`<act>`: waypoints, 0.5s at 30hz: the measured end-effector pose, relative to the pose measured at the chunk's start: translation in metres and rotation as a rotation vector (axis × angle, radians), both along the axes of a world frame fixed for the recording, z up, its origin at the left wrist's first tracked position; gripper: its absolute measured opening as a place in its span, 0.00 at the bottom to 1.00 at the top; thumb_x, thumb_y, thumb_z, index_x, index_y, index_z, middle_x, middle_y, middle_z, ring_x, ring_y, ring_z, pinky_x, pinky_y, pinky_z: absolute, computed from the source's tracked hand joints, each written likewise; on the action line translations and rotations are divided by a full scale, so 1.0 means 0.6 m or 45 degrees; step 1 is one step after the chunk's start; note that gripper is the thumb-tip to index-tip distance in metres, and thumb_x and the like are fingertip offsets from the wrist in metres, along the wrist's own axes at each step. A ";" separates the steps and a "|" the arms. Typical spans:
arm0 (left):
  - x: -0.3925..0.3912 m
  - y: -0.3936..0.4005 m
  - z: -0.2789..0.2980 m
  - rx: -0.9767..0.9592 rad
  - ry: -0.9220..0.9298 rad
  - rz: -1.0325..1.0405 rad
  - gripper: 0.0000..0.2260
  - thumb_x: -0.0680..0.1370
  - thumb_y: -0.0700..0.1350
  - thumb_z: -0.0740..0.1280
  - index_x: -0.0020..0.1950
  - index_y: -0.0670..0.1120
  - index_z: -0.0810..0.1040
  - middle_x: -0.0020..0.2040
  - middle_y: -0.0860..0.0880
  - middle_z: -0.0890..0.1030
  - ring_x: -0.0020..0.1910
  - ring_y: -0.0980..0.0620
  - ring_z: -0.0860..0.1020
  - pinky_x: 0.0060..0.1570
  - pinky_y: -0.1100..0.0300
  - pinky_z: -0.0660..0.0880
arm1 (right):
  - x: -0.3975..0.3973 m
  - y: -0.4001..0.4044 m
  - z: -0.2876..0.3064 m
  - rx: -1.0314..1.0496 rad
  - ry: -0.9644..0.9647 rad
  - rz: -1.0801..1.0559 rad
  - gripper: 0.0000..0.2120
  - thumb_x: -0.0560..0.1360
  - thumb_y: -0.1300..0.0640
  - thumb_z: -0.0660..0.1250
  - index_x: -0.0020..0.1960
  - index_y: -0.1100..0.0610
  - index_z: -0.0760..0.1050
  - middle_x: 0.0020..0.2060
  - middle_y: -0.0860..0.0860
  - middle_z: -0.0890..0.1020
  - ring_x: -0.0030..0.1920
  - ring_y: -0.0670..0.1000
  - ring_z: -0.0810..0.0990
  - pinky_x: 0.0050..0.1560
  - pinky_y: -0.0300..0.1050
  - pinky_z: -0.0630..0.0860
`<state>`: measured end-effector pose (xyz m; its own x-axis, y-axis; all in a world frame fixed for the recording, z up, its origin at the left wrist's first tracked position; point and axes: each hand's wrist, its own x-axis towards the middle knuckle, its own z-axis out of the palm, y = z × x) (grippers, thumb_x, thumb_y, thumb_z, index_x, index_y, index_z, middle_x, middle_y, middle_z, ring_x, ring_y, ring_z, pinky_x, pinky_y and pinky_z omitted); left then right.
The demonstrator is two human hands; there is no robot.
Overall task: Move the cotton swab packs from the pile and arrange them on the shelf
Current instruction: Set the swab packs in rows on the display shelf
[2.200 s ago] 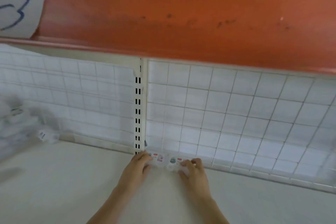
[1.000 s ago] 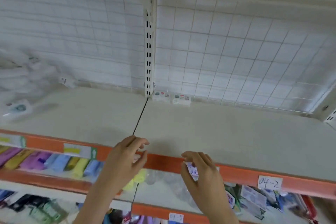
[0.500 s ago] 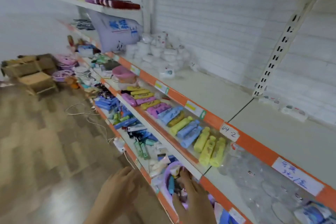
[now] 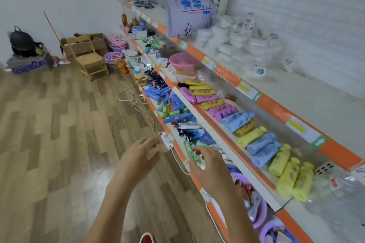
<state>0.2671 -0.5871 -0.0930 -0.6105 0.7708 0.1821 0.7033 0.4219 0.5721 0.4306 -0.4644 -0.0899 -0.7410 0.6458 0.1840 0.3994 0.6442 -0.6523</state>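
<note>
Both hands are held out in front of the body over the wooden floor [image 4: 49, 144], beside the lower shelves, and neither holds anything. Left hand [image 4: 140, 156]: fingers loosely curled and relaxed, with the fingertips gathered near the thumb; it is blurred, so finer detail cannot be told. Right hand [image 4: 209, 165]: fingers spread and slightly bent, the back of the hand facing the camera, in front of the orange edge of the lowest shelf. Pile of cotton swab packs [image 4: 233, 43]: white and clear packs heaped on the white upper shelf [image 4: 308, 100], against the slatted back wall and just beside a large pale bag with blue lettering [image 4: 187, 12]; one pack with a round label [image 4: 259, 70] lies in front of the heap and another small pack [image 4: 286, 64] lies to its right, both apart from the rest. The pile is well apart from both hands. Shelf below: a pink basin [image 4: 182, 61] and a row of yellow, pink and blue bottles [image 4: 246, 122] lying on their sides. Lowest shelf: blue tubes [image 4: 173, 108] and purple basins [image 4: 256, 213] of small goods. Floor: a white power strip [image 4: 166, 140] with its cable, near the left hand. Background: a wooden chair [image 4: 92, 59], cardboard boxes [image 4: 83, 42] and a black backpack [image 4: 21, 42] on a box.
</note>
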 end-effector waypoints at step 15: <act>-0.288 0.316 0.059 0.113 0.112 -0.494 0.12 0.76 0.46 0.66 0.59 0.52 0.75 0.51 0.58 0.75 0.46 0.59 0.74 0.42 0.64 0.73 | -0.215 0.222 0.055 -0.097 0.096 -0.332 0.09 0.76 0.52 0.63 0.55 0.43 0.72 0.49 0.37 0.74 0.51 0.36 0.72 0.47 0.28 0.68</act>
